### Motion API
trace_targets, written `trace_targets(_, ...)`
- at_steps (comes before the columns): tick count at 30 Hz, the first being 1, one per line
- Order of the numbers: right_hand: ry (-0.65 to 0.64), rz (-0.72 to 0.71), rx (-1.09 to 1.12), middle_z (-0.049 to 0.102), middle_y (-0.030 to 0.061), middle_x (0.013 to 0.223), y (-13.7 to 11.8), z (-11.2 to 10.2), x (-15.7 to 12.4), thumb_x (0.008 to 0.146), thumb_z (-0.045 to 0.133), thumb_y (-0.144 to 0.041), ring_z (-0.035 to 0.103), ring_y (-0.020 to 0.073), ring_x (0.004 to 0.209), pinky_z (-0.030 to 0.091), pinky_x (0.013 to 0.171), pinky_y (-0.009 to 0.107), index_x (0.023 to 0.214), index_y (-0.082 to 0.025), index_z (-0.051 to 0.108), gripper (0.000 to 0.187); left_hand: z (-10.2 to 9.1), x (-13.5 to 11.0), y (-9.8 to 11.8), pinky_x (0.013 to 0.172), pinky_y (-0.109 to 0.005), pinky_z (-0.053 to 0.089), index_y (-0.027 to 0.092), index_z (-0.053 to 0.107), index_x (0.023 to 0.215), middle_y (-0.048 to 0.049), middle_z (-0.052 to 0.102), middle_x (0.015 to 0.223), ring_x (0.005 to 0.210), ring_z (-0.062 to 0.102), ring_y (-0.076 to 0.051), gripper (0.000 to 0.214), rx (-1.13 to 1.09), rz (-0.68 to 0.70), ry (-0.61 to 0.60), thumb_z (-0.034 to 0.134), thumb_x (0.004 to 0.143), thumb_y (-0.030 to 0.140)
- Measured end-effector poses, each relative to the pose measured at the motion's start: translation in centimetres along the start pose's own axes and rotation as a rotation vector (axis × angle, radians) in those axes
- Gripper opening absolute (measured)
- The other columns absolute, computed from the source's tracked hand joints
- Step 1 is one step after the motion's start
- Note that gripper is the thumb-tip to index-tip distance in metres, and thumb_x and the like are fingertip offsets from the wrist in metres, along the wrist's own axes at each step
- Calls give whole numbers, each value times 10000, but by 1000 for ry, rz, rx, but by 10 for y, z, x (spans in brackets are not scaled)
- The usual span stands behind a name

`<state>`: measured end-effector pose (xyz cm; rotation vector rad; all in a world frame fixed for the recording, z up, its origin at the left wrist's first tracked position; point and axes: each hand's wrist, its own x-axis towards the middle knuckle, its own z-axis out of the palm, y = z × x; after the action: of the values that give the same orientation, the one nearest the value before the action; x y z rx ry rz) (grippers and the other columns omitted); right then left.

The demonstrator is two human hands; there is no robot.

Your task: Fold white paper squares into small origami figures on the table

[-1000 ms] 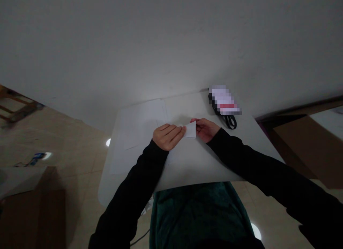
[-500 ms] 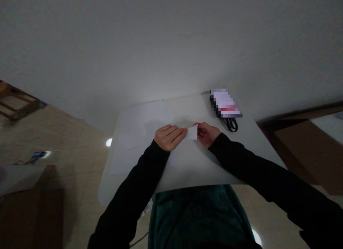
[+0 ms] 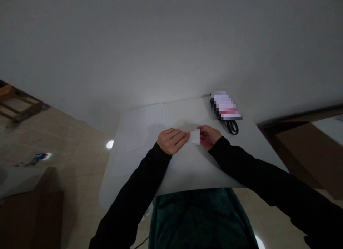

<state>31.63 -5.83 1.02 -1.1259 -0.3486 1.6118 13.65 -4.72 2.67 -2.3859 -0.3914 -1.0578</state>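
Observation:
A small piece of folded white paper (image 3: 195,137) is held up between my two hands, over the middle of the table. My left hand (image 3: 173,140) pinches its left end, fingers closed together. At its right edge is my right hand (image 3: 210,136), with curled fingers touching the paper; the fingertips are partly hidden behind it. Larger white sheets of paper (image 3: 142,125) lie flat to the left of my left hand, partly overlapping.
The white table (image 3: 195,174) stands against a pale wall (image 3: 171,56). A blurred-out white and red item (image 3: 226,106) with a black strap (image 3: 232,127) lies at the back right. Brown boxes (image 3: 32,213) are on the floor at left, and a dark green cloth (image 3: 200,220) covers my lap.
The whole view has shifted slightly, so everything sits a little lower. Both hands still hold the small paper in nearly the same pose.

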Motion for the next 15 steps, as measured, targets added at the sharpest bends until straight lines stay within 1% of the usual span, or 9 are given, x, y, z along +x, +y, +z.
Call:
trace_targets(4,-110,-90,-32,571,-12,476,0,-3,3,552,691,-137,511,79,436,422,416,193,603,-150,654,64,0,-4,-2,538,-243,419,124,629,933,-31,691,724,616,597,-110,123,-17,-68,33,614,816,92)
trace_targets(7,-140,-102,-49,570,-12,481,-1,-4,5,553,710,-140,521,83,448,425,426,201,596,-156,645,80,-1,-5,-2,527,-244,411,139,627,930,-24,694,723,602,601,-106,112,-17,-85,29,601,829,96)
trace_targets(9,-131,-69,-51,562,-13,473,-2,-3,5,552,693,-118,510,80,439,423,422,202,596,-155,638,80,-1,-5,-2,532,-244,414,148,624,928,-19,694,720,598,606,-105,105,-16,-95,20,594,838,103)
trace_targets(12,-65,16,-27,539,-15,459,-3,-2,3,544,648,-84,464,63,405,392,388,191,586,-142,630,74,0,-5,-1,539,-245,411,144,623,937,-25,697,728,614,618,-109,111,-44,-96,4,592,841,101)
trace_targets(15,-22,31,7,489,-32,427,-4,1,0,546,610,-69,402,48,377,334,346,179,564,-141,614,75,2,-5,0,543,-244,403,130,623,973,-38,695,740,638,630,-118,144,-108,-101,18,590,838,91)
